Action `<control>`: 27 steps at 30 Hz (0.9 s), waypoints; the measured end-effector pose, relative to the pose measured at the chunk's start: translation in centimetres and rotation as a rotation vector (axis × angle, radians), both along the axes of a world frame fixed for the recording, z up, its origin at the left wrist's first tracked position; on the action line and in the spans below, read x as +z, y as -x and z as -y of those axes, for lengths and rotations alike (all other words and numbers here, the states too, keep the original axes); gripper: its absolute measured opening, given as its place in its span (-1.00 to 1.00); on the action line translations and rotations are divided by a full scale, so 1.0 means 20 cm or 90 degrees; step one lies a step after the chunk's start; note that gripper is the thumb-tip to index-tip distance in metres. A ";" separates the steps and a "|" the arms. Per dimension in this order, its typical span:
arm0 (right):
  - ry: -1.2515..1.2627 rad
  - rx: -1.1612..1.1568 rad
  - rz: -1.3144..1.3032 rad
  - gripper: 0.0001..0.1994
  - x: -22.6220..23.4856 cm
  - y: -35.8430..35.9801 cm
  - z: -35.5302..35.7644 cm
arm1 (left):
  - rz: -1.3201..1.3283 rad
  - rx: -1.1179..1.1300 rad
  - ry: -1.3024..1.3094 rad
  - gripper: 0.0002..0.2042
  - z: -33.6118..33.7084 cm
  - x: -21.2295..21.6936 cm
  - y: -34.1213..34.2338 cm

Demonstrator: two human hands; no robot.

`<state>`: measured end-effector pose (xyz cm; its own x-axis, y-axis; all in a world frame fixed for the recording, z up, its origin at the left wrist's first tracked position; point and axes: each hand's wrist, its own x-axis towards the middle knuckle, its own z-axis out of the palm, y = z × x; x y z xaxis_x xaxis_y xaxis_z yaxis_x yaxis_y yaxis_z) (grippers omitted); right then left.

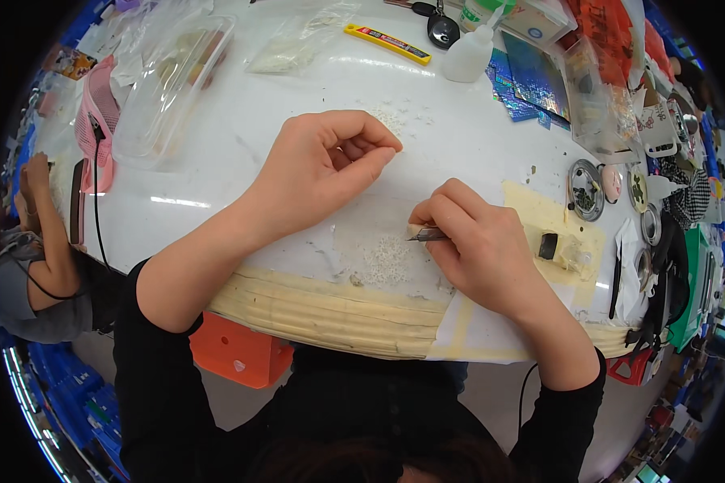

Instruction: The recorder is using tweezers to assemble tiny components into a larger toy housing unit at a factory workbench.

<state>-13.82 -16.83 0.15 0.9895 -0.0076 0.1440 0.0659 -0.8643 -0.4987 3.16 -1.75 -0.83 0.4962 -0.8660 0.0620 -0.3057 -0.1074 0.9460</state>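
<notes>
My right hand [479, 245] grips a pair of fine metal tweezers [427, 235], tip pointing left just above a patch of tiny white beads [385, 259] on the white table [242, 177]. My left hand [330, 165] hovers over the table with thumb and forefinger pinched together at the fingertips; whether anything small sits between them I cannot tell. A second scatter of tiny white beads [391, 119] lies just beyond that hand.
Masking tape [330, 310] pads the table's near edge. Farther back lie a yellow utility knife [387, 43], a white squeeze bottle [469, 53], a car key [442, 29], clear plastic trays [169, 84] and a pink device [97, 121]. Small round tins [586, 189] and clutter fill the right. Another person [36, 266] sits left.
</notes>
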 end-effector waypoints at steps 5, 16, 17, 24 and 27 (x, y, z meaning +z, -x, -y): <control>-0.164 -0.056 0.093 -0.77 0.04 -0.01 0.03 | -0.268 -0.103 -0.046 -0.84 -0.01 0.03 0.03; 0.039 0.048 0.045 -0.79 -0.02 -0.01 0.01 | -0.236 -0.034 -0.056 -0.84 -0.01 0.02 0.02; 0.064 0.060 0.048 -0.80 -0.02 -0.01 0.01 | -0.238 -0.033 -0.056 -0.84 -0.01 0.02 0.02; 0.127 0.064 0.075 -0.79 -0.04 -0.02 -0.01 | -0.306 -0.071 -0.057 -0.81 -0.01 0.03 0.02; 0.023 0.023 0.128 -0.75 0.00 -0.02 0.01 | -0.368 -0.087 -0.061 -0.79 -0.01 0.03 0.02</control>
<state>-13.34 -17.04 0.22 0.9403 0.0369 0.3384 0.1931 -0.8766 -0.4408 2.68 -1.59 -0.27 0.3094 -0.9130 -0.2659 0.2389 -0.1960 0.9511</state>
